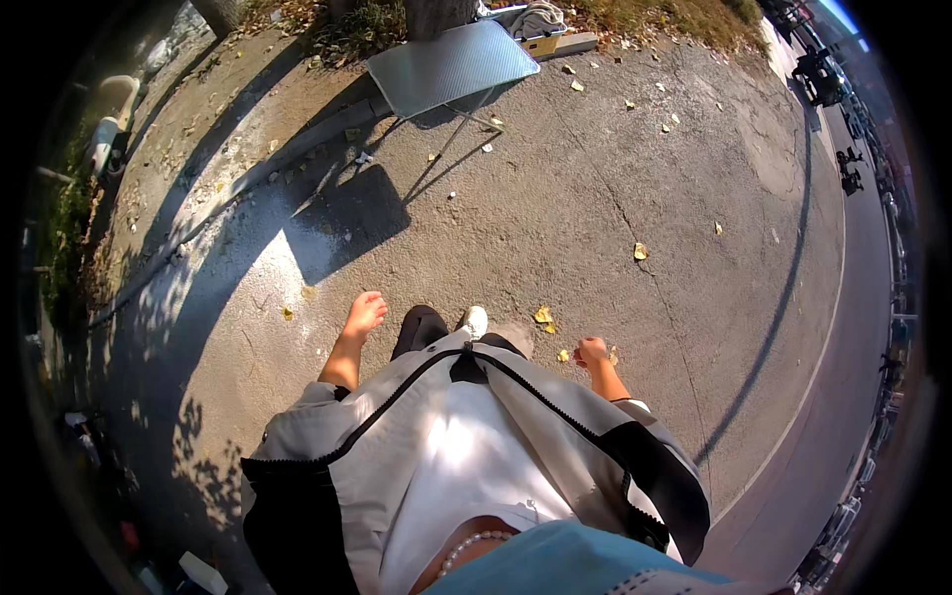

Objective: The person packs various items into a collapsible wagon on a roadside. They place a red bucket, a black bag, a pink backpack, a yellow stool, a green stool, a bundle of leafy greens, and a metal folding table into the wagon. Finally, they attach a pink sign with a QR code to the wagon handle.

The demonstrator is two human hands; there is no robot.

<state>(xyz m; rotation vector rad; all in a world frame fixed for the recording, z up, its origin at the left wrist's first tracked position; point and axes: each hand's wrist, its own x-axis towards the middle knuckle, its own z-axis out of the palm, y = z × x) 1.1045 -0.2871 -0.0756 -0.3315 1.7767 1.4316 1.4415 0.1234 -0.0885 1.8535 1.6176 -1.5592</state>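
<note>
My left hand (367, 312) hangs over the pavement to the left of my legs, its fingers loosely bent and nothing in it. On the other side, my right hand (591, 351) is curled with no object showing, close above some yellow leaves (544, 316) on the ground. Between the hands, a white shoe (475, 321) and a dark trouser leg (418, 331) show below my open grey and black jacket (387, 405). Ahead, a small folding table (454, 67) with a silvery top and thin metal legs stands on the pavement.
Behind the table are a tree trunk (439, 16) and a container (541, 44) with coiled rope or hose. A low kerb (297, 152) runs along the left. The road (825, 416) curves along the right, with parked vehicles beyond. Fallen leaves dot the rough pavement (520, 208).
</note>
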